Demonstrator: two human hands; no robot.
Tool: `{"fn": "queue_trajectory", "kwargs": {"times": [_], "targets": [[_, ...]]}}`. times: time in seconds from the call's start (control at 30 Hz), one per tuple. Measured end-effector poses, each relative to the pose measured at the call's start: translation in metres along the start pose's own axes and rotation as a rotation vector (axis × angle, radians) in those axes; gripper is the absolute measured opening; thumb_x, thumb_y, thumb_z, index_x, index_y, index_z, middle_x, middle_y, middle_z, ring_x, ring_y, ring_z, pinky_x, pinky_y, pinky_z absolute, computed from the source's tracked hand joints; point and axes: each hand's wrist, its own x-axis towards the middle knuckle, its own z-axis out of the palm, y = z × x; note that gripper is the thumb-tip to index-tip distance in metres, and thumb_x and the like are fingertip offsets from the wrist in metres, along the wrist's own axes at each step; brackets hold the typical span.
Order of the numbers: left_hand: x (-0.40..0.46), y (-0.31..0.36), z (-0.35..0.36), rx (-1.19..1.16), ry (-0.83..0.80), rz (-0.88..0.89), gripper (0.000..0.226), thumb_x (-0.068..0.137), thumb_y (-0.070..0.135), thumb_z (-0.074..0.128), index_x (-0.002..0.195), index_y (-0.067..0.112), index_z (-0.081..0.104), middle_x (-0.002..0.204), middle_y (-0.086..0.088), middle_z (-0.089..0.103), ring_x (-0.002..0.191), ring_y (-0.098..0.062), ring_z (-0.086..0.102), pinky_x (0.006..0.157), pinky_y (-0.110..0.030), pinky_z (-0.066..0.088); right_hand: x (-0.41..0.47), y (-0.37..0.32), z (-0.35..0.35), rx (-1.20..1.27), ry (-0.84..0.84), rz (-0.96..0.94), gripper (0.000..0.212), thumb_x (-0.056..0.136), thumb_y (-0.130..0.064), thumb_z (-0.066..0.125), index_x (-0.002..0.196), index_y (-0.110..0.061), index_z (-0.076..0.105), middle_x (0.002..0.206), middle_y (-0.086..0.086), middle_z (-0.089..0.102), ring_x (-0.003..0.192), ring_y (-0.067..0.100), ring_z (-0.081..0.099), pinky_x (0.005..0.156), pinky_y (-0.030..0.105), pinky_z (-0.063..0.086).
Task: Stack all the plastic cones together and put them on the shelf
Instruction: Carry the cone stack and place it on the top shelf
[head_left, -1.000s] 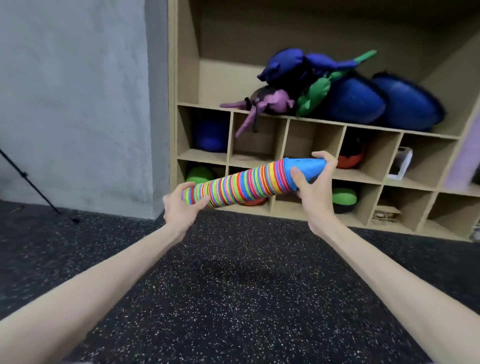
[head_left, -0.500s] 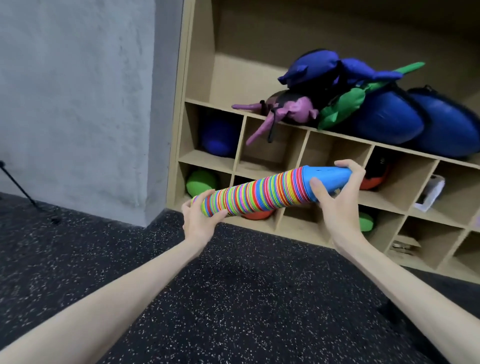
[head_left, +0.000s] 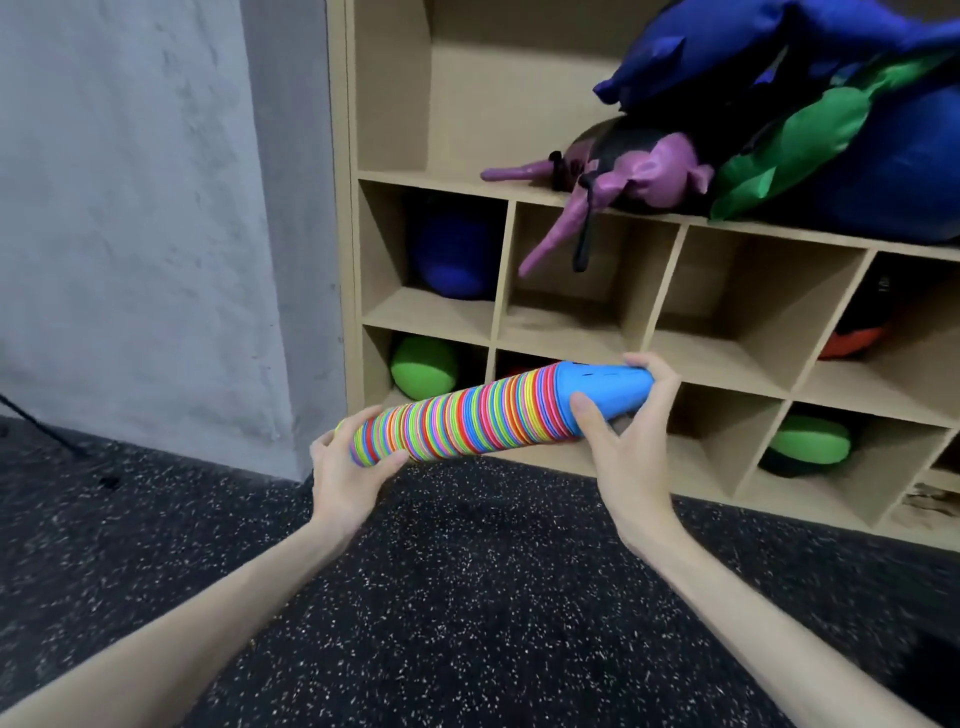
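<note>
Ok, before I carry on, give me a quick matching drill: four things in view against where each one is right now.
Things:
1. cone stack
2. blue ball
3. purple bag
4. left hand

Places:
A. upper left cubby
B. gripping the stack's wide end
C. held lying sideways between both hands, in front of the shelf
D. on the big top shelf board, a strap hanging over the edge

Pairs: 1-C, 2-A, 3-D, 4-B
</note>
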Motion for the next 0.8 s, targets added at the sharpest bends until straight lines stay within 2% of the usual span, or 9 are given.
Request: {"fn": "queue_trajectory", "kwargs": {"times": [0.1, 0.17, 0.27, 0.37, 0.5, 0.6, 0.67, 0.73, 0.8], "targets": [[0.021, 0.023, -0.014, 0.024, -0.037, -0.072, 0.063, 0.079, 0.017, 0.087, 0.133, 0.036, 0.061, 0.132, -0.004, 0.058, 0.132, -0.021, 0.036, 0.101, -0.029, 0.035, 0.032, -0.019, 0.008, 0.035, -0.031, 0.070, 0.056, 0.089, -0.003, 0.071, 0.121, -0.039, 0.041, 0.131, 0.006, 0.045, 0.117, 0.024, 0.054, 0.085, 0.021, 0.052], [0.037, 0.050, -0.027, 0.026, -0.054, -0.103, 0.065, 0.078, 0.018, 0.088, 0.133, 0.038, 0.061, 0.133, -0.006, 0.056, 0.130, -0.019, 0.037, 0.104, -0.031, 0.037, 0.058, -0.044, 0.009, 0.070, -0.041, 0.119, 0.054, 0.088, -0.006, 0.072, 0.121, -0.037, 0.042, 0.133, 0.010, 0.045, 0.117, 0.023, 0.055, 0.084, 0.019, 0.052], [0.065, 0.107, -0.047, 0.040, -0.053, -0.123, 0.066, 0.077, 0.019, 0.089, 0.133, 0.040, 0.061, 0.134, -0.007, 0.055, 0.128, -0.017, 0.039, 0.111, -0.037, 0.040, 0.105, -0.091, 0.007, 0.095, -0.043, 0.168, 0.050, 0.085, -0.017, 0.071, 0.121, -0.036, 0.042, 0.127, 0.005, 0.046, 0.108, 0.011, 0.055, 0.084, 0.020, 0.052], [0.095, 0.175, -0.066, 0.042, -0.069, -0.153, 0.064, 0.077, 0.019, 0.089, 0.129, 0.043, 0.061, 0.135, -0.011, 0.054, 0.128, -0.019, 0.039, 0.113, -0.038, 0.038, 0.155, -0.145, -0.002, 0.091, -0.051, 0.218, 0.053, 0.091, -0.008, 0.071, 0.125, -0.033, 0.040, 0.121, -0.009, 0.047, 0.103, 0.000, 0.053, 0.088, 0.024, 0.052], [0.127, 0.278, -0.091, 0.074, -0.120, -0.190, 0.064, 0.076, 0.022, 0.090, 0.131, 0.041, 0.062, 0.135, -0.013, 0.053, 0.131, -0.023, 0.039, 0.109, -0.032, 0.038, 0.223, -0.222, -0.023, 0.074, -0.068, 0.278, 0.055, 0.094, -0.008, 0.068, 0.135, -0.026, 0.036, 0.121, -0.010, 0.047, 0.101, -0.004, 0.054, 0.090, 0.021, 0.051], [0.150, 0.350, -0.106, 0.063, -0.157, -0.225, 0.066, 0.076, 0.024, 0.090, 0.130, 0.046, 0.061, 0.133, -0.011, 0.049, 0.131, -0.030, 0.042, 0.112, -0.047, 0.043, 0.272, -0.280, -0.039, 0.090, -0.043, 0.330, 0.057, 0.094, -0.006, 0.068, 0.137, -0.027, 0.036, 0.124, -0.006, 0.047, 0.105, 0.001, 0.054, 0.093, 0.026, 0.052], [0.160, 0.389, -0.115, 0.056, -0.174, -0.253, 0.066, 0.074, 0.026, 0.091, 0.126, 0.055, 0.060, 0.128, -0.007, 0.047, 0.125, -0.041, 0.049, 0.103, -0.058, 0.049, 0.300, -0.314, -0.051, 0.110, -0.053, 0.369, 0.058, 0.094, -0.003, 0.067, 0.139, -0.022, 0.036, 0.123, -0.007, 0.048, 0.105, 0.000, 0.055, 0.096, 0.028, 0.052], [0.165, 0.431, -0.122, 0.063, -0.193, -0.259, 0.066, 0.074, 0.024, 0.092, 0.125, 0.051, 0.060, 0.126, -0.008, 0.052, 0.127, -0.031, 0.046, 0.108, -0.052, 0.046, 0.326, -0.346, -0.064, 0.130, -0.051, 0.383, 0.059, 0.093, 0.000, 0.066, 0.139, -0.020, 0.037, 0.124, -0.006, 0.050, 0.106, 0.001, 0.058, 0.097, 0.030, 0.053], [0.169, 0.469, -0.129, 0.065, -0.212, -0.254, 0.070, 0.069, 0.032, 0.093, 0.129, 0.042, 0.059, 0.123, -0.006, 0.056, 0.126, -0.024, 0.043, 0.110, -0.044, 0.043, 0.350, -0.371, -0.072, 0.138, -0.081, 0.392, 0.060, 0.092, 0.001, 0.067, 0.136, -0.026, 0.038, 0.128, -0.001, 0.051, 0.113, 0.010, 0.059, 0.099, 0.031, 0.052]]}}
